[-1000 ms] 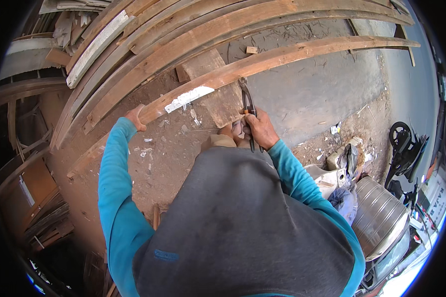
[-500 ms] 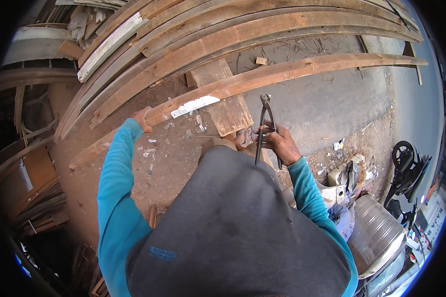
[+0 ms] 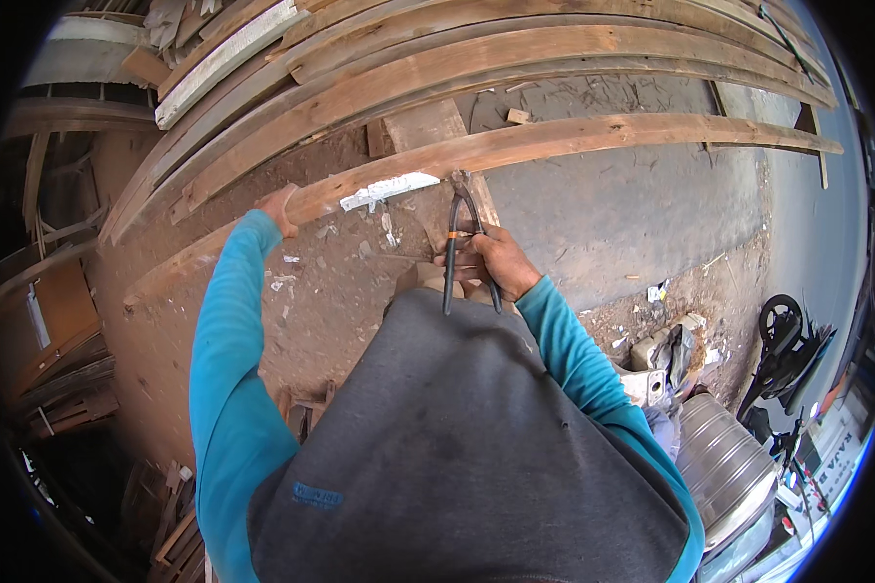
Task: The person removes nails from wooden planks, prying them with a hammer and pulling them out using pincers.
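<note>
My left hand point(image 3: 280, 210) is wrapped round a long wooden beam point(image 3: 574, 134) toward its left end. A patch of flaking white paint or plaster point(image 3: 391, 188) marks the beam's near face. In my right hand point(image 3: 507, 262) is a pair of dark pincers point(image 3: 451, 257) with an orange band on one handle. The jaws are up at the beam's near edge, just right of the white patch; whether they grip anything is too small to tell. Beneath the beam a short wide board point(image 3: 426, 129) runs crosswise, partly hidden by the pincers and hand.
Several long planks point(image 3: 515, 53) lie side by side beyond the beam. A small wood block point(image 3: 518, 116) rests on the ground. To the right are a ribbed metal drum point(image 3: 724, 457), rubbish point(image 3: 666, 355) and a motorcycle point(image 3: 786, 340). Stacked timber point(image 3: 63, 379) stands at the left.
My right hand has brought the pincers left and up, so their jaws now meet the beam's edge. The left hand keeps its hold on the beam.
</note>
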Tool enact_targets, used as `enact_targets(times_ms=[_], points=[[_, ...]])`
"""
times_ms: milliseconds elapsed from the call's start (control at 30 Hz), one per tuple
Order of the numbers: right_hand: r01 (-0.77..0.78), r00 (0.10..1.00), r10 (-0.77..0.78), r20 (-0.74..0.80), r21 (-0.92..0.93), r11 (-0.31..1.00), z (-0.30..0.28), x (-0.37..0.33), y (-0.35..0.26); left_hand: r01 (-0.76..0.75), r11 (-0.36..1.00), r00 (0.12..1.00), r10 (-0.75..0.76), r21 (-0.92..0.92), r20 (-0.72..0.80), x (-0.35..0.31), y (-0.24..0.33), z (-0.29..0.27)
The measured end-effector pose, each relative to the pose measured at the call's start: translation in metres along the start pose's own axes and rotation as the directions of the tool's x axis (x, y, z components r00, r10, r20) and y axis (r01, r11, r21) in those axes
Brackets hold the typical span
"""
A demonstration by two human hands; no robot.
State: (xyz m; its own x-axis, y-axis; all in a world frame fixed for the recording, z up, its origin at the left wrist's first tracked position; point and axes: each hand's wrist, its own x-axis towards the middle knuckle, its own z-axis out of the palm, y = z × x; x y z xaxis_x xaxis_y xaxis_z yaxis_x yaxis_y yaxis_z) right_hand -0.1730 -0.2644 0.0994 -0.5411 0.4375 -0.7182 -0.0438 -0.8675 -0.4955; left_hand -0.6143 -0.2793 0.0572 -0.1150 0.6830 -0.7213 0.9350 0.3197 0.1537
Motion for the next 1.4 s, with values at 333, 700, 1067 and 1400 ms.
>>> enact_targets(times_ms=[333, 700, 1067, 1400], points=[[-0.016, 0.999, 0.016, 0.029, 0.002, 1.000, 0.000, 0.006, 0.006, -0.081, 0.997, 0.991, 0.082, 0.016, -0.109, 0.000, -0.008, 0.012], [-0.002, 1.000, 0.003, -0.011, 0.084, 0.996, 0.003, 0.005, 0.001, -0.075, 0.997, 0.995, 0.077, 0.031, -0.068, 0.003, -0.014, 0.014], [-0.042, 0.999, 0.042, -0.006, 0.009, 0.999, -0.004, 0.005, 0.001, -0.089, 0.995, 0.991, 0.092, 0.040, -0.093, 0.001, -0.015, 0.019], [-0.061, 0.997, 0.059, 0.044, 0.023, 0.998, -0.019, 0.005, -0.026, -0.127, 0.990, 0.966, 0.138, 0.067, -0.218, 0.000, -0.016, 0.021]])
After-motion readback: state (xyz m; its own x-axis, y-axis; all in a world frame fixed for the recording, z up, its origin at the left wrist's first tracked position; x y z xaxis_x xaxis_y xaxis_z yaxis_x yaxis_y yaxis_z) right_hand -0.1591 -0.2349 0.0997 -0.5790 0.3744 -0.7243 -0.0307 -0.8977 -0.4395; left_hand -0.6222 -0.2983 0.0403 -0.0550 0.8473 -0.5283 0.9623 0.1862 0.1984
